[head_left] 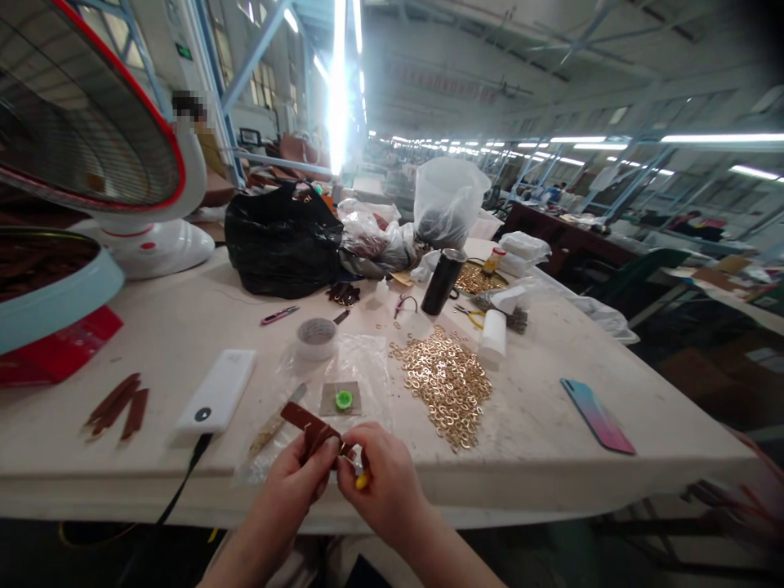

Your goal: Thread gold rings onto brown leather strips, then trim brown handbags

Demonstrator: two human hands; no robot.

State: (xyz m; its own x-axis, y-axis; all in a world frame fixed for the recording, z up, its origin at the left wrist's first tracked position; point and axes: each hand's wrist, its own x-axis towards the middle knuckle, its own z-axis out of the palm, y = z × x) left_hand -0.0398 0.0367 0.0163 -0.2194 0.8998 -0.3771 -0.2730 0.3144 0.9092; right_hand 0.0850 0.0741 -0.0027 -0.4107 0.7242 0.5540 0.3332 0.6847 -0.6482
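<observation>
My left hand (297, 482) is closed in a pinch on a brown leather strap (309, 426) that sticks up and to the left over the table's front edge. Touching it, my right hand (383, 482) is closed too, holding a small yellow tool (362, 480) against the strap's end. A pile of gold metal rings (447, 380) lies just beyond my right hand. Under the strap lies a clear plastic sheet carrying a square pad with a green dot (343, 399).
On the white table (551, 441) lie a white power bank (217, 390), a tape roll (317, 336), brown leather strips (119, 404), a phone (597, 415), a black cup (442, 282), pliers, plastic bags and a black bag (278, 241). A fan (91, 131) stands at the left.
</observation>
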